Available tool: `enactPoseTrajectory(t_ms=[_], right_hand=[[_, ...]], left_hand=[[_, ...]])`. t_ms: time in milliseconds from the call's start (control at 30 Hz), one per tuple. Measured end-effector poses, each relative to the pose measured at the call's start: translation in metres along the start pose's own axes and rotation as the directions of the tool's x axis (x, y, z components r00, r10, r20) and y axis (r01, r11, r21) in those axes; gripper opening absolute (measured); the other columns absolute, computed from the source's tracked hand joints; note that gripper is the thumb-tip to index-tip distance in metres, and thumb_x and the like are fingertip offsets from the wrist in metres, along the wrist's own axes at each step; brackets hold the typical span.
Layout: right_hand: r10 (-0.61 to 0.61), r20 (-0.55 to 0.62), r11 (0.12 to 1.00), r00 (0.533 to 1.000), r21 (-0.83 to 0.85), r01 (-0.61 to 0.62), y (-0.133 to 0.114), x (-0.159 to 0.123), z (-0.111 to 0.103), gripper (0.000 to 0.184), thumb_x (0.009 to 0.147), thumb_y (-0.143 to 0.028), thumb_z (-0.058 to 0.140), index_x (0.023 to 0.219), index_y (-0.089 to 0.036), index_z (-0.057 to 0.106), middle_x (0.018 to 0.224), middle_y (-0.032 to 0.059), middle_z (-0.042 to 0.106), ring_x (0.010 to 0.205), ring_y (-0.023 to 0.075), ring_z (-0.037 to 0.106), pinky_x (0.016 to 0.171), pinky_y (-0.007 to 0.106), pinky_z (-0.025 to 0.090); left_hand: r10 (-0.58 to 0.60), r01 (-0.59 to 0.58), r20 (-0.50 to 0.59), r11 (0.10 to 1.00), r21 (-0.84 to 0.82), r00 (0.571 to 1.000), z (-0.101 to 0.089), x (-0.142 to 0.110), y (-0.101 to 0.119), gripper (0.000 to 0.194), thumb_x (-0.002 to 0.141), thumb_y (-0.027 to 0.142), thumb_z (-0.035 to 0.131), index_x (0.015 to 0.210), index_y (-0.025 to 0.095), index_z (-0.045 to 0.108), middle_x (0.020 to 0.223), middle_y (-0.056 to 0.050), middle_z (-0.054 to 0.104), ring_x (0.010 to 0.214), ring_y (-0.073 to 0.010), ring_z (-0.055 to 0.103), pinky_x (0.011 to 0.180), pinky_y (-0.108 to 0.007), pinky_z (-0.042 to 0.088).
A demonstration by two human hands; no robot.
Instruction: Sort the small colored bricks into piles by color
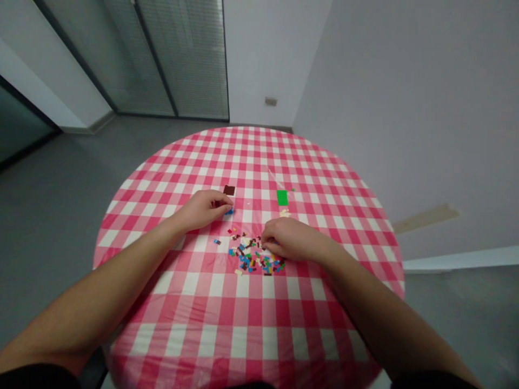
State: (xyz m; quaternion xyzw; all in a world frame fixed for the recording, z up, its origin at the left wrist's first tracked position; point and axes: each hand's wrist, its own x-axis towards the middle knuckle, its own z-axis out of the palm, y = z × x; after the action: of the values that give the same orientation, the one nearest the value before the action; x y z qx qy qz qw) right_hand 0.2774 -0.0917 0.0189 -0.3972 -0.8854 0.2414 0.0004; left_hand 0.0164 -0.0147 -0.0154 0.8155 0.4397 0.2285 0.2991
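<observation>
Over a round table with a pink-and-white gingham cloth point(243, 305), both bare hands work close together near the middle, forearms coming in from the near edge. Left hand point(200, 210) is curled and narrow, fingertips drawn together right at a small blue brick point(229, 212); the fingers hide what is between them, so cannot tell if it holds that brick or anything else. Just past those fingertips, a dark brown square plate point(229, 190) lies flat on the cloth. Right hand point(292, 240) is narrow too, fingers curled down on the far side of a loose heap of small plastic bricks point(255, 258) in blue, brown, yellow, green, red and cream; hand touches the heap's edge, but cannot tell if it has a piece. Beyond the right hand, a bright green flat plate point(282, 198) lies on the cloth, with small cream pieces point(285, 213) just in front of it and a tiny green piece point(292, 189) beside it. Strays: a blue-and-dark brick point(217, 241) left of the heap, a cream brick point(238, 272) at its near edge. Heap pieces are tiny and packed tight, so singling one out calls for fingertip work, not the whole hand. Behind: grey floor point(52, 178), glass partition with blinds point(190, 54).
</observation>
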Motion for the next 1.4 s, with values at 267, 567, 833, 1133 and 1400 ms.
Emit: enactPoseTrajectory(t_ms=[267, 567, 833, 1133, 1400], right_hand=[[0.010, 0.012, 0.999, 1.000, -0.047, -0.009, -0.002, 0.000, -0.001, 0.018, 0.081, -0.008, 0.059, 0.071, -0.017, 0.071, 0.077, 0.0065, 0.072, 0.065, 0.0146, 0.056, 0.062, 0.029, 0.036], [0.071, 0.068, 0.980, 0.995, -0.191, -0.057, -0.012, 0.000, -0.004, 0.019, 0.083, -0.011, 0.057, 0.076, -0.017, 0.074, 0.081, 0.0078, 0.074, 0.066, 0.0159, 0.058, 0.062, 0.029, 0.036], [0.005, -0.112, 0.990, 0.994, -0.141, -0.021, -0.003, 0.002, -0.001, 0.017, 0.085, -0.013, 0.058, 0.078, -0.017, 0.073, 0.087, 0.0083, 0.075, 0.077, 0.0183, 0.064, 0.068, 0.029, 0.042], [0.124, -0.515, 0.962, 0.848, 0.271, 0.024, 0.014, 0.020, 0.024, 0.008, 0.082, -0.016, 0.063, 0.083, -0.017, 0.071, 0.078, 0.0032, 0.072, 0.069, 0.0137, 0.064, 0.066, 0.025, 0.046], [0.151, -0.515, 0.935, 0.844, 0.350, 0.046, 0.008, 0.022, 0.029, 0.006, 0.080, -0.018, 0.064, 0.079, -0.020, 0.058, 0.074, 0.0013, 0.067, 0.066, 0.0143, 0.061, 0.063, 0.026, 0.045]], left_hand=[[-0.012, 0.012, 0.016, 1.000, -0.015, 1.000, 0.001, 0.000, 0.003, 0.019, 0.087, 0.028, 0.060, 0.094, 0.019, 0.075, 0.094, -0.007, 0.077, 0.080, -0.0180, 0.068, 0.073, -0.032, 0.051], [-0.001, 0.003, 0.033, 0.999, -0.044, 0.999, 0.001, 0.000, 0.005, 0.019, 0.086, 0.026, 0.059, 0.092, 0.018, 0.075, 0.091, -0.008, 0.077, 0.078, -0.0186, 0.068, 0.072, -0.033, 0.051], [0.045, -0.043, 0.021, 0.996, -0.082, 0.999, 0.002, -0.002, 0.006, 0.017, 0.086, 0.029, 0.063, 0.090, 0.019, 0.075, 0.087, -0.007, 0.076, 0.077, -0.0184, 0.067, 0.071, -0.033, 0.051], [0.246, -0.233, 0.058, 0.958, -0.166, 0.968, 0.018, -0.012, 0.036, 0.017, 0.087, 0.032, 0.066, 0.095, 0.020, 0.075, 0.091, -0.006, 0.075, 0.081, -0.0175, 0.067, 0.073, -0.031, 0.052], [0.143, -0.126, 0.116, 0.981, -0.146, 0.983, 0.025, -0.013, 0.042, 0.014, 0.088, 0.026, 0.065, 0.098, 0.021, 0.073, 0.092, -0.005, 0.076, 0.083, -0.0178, 0.068, 0.078, -0.033, 0.052]])
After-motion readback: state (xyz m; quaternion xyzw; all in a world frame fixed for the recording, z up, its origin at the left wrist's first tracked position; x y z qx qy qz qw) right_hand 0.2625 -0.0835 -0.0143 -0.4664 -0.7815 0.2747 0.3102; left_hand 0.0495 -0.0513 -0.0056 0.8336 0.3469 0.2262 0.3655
